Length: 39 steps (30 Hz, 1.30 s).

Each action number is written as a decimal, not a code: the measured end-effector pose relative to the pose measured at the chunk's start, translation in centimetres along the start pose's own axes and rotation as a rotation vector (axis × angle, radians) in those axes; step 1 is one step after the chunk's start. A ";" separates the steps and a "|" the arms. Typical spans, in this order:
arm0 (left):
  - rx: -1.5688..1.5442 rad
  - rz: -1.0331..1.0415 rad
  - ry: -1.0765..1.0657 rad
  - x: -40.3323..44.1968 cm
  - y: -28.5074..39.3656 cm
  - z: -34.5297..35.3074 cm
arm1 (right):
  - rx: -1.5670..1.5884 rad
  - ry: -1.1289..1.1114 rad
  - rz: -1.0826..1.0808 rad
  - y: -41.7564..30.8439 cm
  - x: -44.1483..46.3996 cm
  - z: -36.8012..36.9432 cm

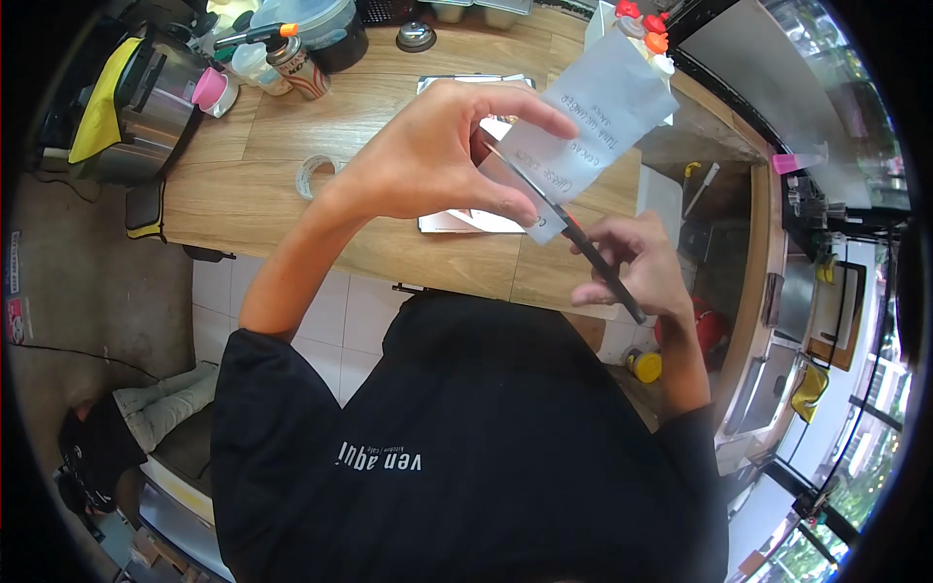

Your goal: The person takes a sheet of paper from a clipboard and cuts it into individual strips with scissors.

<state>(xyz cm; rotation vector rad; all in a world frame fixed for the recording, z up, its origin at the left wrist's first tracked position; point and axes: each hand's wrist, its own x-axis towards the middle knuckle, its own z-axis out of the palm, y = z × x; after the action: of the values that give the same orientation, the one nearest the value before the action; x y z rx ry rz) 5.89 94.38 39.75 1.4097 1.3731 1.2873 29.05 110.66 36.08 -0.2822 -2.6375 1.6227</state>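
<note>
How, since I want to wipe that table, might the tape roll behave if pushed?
The tape roll would probably slide rather than roll, since it lies flat on the wooden table. It's likely light for its size, its centre being open, and unlikely to tip, sitting low.

Paper slip (637, 107): thin, translucent-looking, matt with light creases. Dark tool (607, 274): smooth, black, looks like plastic along the thick end; thin end's material unclear from this angle. Worktop (219, 209): wood-grain planks, satin, sheen where light hits. Tape roll (303, 182): shiny plastic-looking. Bell (416, 35): polished metal dome. Gas can (296, 68): printed metal, glossy. Lidded tub (335, 34): translucent plastic, smooth. Pink cup (207, 89): smooth plastic-looking. Shirt (505, 418): black matt cloth, smooth white print. Floor tiles (318, 316): smooth, faintly glossy.
</note>
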 end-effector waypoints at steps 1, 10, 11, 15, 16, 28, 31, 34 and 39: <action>0.001 -0.001 -0.002 0.0 0.0 0.0 | -0.024 0.006 0.011 0.0 0.0 0.1; -0.085 -0.144 0.190 -1.2 -8.9 -0.5 | 0.130 0.047 0.197 5.0 -3.2 0.7; -0.136 -0.169 0.256 -1.6 -11.5 0.0 | 0.161 0.098 0.234 5.8 -3.7 0.8; 0.146 -0.169 0.355 -3.8 -22.0 2.0 | 0.393 0.184 0.429 7.3 -4.6 1.7; 0.268 -0.180 0.367 -4.0 -22.8 2.4 | 0.394 0.195 0.421 7.5 -4.5 1.9; 0.127 -0.310 0.492 -3.6 -14.2 -0.6 | 0.141 0.108 0.329 7.8 -3.6 2.6; -0.218 -0.288 0.401 -3.4 -10.4 -0.1 | 0.202 0.053 0.287 7.0 -3.0 2.4; -0.265 -0.184 0.332 -3.3 -7.6 -0.1 | 0.230 -0.030 0.239 6.1 -2.7 1.8; -0.160 -0.153 0.172 -3.3 -4.4 -0.6 | 0.326 -0.073 0.193 3.2 -2.2 0.7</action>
<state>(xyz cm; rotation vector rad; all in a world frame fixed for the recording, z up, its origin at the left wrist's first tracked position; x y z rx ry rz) 4.65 91.57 35.11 1.0863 1.4264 1.4089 31.56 111.09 33.04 -0.4841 -2.4009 2.1246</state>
